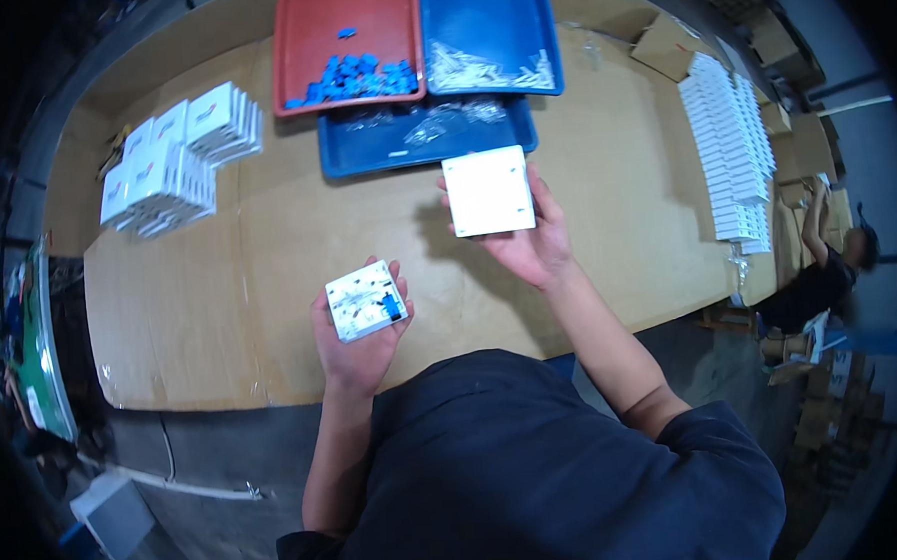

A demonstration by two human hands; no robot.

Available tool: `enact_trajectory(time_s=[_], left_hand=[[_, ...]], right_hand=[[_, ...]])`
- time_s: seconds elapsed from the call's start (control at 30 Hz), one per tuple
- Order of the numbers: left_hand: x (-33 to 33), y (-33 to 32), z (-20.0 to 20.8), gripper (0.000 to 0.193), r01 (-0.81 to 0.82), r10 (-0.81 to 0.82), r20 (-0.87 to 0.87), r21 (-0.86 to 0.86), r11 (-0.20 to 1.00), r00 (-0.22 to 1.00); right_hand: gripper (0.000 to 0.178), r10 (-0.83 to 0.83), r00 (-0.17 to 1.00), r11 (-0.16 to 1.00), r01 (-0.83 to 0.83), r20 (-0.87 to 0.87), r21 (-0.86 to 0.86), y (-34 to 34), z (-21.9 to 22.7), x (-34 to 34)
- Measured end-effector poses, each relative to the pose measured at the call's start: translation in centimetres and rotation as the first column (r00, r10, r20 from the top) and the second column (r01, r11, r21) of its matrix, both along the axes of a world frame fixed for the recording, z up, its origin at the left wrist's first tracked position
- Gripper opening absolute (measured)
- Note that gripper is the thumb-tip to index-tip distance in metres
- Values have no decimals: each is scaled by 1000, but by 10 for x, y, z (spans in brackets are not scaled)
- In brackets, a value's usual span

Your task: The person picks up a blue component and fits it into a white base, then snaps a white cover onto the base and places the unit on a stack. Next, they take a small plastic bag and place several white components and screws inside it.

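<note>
My left hand [355, 359] grips a shallow white square plastic case [357, 296] from below, above the near part of the table. The case's inside faces up, with a blue connector-like piece [391, 305] at its lower right corner and small dark marks across it. My right hand [539, 251] is closed around the edges of a plain white square panel [488, 191], farther forward and to the right. This panel looks like a cover; its bright face shows little detail. The two white pieces are apart.
A red tray [298, 46] holds blue pieces [360, 79]; a blue tray [492, 23] beside it holds thin white parts. Below them lies another blue tray [363, 162] with clear plastic bags. White box stacks stand left [154, 178] and right [728, 158]. Another person [819, 284] is far right.
</note>
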State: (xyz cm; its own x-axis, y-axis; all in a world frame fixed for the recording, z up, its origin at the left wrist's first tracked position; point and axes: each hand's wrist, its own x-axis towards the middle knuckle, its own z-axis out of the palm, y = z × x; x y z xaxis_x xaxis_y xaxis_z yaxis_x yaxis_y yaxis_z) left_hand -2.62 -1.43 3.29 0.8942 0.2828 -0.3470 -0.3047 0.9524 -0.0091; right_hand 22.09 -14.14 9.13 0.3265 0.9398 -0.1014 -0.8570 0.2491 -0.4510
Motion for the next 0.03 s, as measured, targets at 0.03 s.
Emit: enact_trajectory(time_s=[0.03], left_hand=[[0,2,-2,71,6,-6,15,-8,1000,1000]], right_hand=[[71,-2,999,1000,3,-37,20,2,7,1]])
